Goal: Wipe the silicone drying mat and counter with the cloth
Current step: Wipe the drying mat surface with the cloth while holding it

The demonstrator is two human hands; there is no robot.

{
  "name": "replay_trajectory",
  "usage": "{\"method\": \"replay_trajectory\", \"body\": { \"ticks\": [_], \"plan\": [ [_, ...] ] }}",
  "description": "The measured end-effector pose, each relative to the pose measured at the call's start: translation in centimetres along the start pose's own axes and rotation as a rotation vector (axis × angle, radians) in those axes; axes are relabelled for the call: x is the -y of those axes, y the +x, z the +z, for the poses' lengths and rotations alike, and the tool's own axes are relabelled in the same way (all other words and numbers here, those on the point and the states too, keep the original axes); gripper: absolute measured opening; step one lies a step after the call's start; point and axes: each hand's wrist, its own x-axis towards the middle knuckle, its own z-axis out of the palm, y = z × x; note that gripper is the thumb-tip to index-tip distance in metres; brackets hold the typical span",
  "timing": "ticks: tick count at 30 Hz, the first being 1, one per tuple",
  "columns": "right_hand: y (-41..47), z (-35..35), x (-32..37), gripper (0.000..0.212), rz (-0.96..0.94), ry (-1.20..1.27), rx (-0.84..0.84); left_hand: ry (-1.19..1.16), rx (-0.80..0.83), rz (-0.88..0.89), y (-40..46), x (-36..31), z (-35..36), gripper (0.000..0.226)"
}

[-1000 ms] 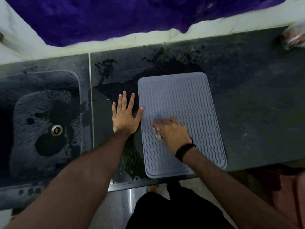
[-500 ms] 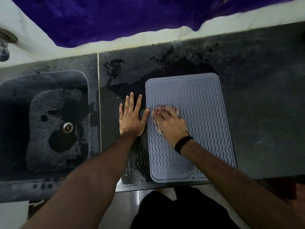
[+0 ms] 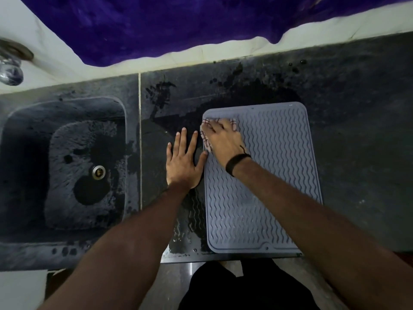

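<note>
Since before, right hand [image 3: 223, 142] pressing the cloth [image 3: 206, 139] slid to the mat's [image 3: 279, 175] far-left corner; left hand [image 3: 182, 162] flat, fingers spread on the desk [image 3: 357, 130]; most wiping remains.

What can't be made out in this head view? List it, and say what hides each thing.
- Cloth: mostly under the right hand; its size and folds are hidden.
- Mat: a strip is covered by the right forearm.
- Tap: cut off by the left edge and blurred.
- Counter: the part under the mat is hidden; dim light blurs where the wet patches end.
- Left hand: what lies beneath its palm.
</note>
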Motion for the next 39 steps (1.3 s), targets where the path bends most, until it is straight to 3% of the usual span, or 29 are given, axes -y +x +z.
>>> {"method": "replay_trajectory", "body": {
  "ticks": [6,11,16,24,30,34,39],
  "plan": [
    [-4.1,-0.2,-0.5,0.050,-0.014,0.118,0.037,-0.007,-0.011,0.005,-0.1,0.2,0.1,0.074],
    [1.2,-3.0,-1.4,0.060,0.051,0.117,-0.115,-0.022,0.000,-0.003,0.1,0.2,0.2,0.071],
    [3.3,-2.2,-0.7,0.051,0.052,-0.010,-0.014,-0.035,-0.008,0.001,0.0,0.1,0.0,0.069],
    [-3.9,-0.4,-0.8,0.057,0.052,0.113,0.068,-0.016,-0.002,0.004,-0.1,0.1,0.0,0.071],
    [-0.2,-2.7,-2.9,0.055,0.183,0.071,-0.147,-0.043,-0.007,0.006,-0.2,0.0,0.0,0.072],
    [2.1,-2.3,-2.8,0.056,0.232,0.014,0.057,-0.044,-0.006,0.004,0.0,-0.2,-0.2,0.074],
    [-3.8,0.2,-1.5,0.059,0.195,0.052,-0.004,-0.027,-0.015,0.010,-0.2,0.1,0.1,0.072]
  ]
}}
